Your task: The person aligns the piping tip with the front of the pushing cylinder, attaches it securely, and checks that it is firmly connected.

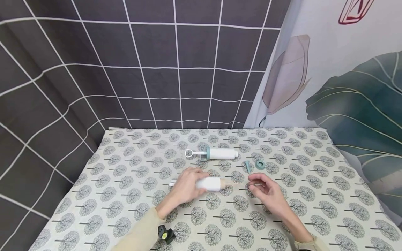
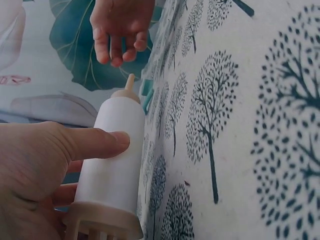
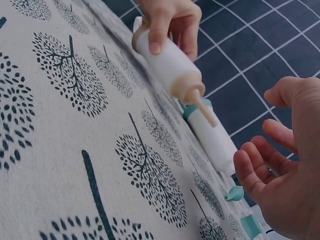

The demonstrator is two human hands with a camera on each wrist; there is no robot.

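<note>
My left hand (image 1: 187, 184) grips the white barrel (image 1: 209, 184) of an icing syringe, its thumb lying along the side in the left wrist view. A beige collar (image 2: 102, 220) rings the barrel's back end. From the front a slim beige nozzle (image 3: 204, 109) points toward my right hand (image 1: 267, 194). That hand hovers just beyond the nozzle tip, fingers loosely bent, holding nothing. Part of the plunger shows behind the left hand; the rest is hidden by it.
A second icing syringe (image 1: 222, 153) with a teal collar lies farther back, its handle to the left. A teal nozzle (image 1: 247, 167) and a teal ring (image 1: 260, 165) lie beyond the right hand. A tree-print cloth (image 1: 125, 209) covers the table; dark checked fabric (image 1: 157, 80) hangs behind.
</note>
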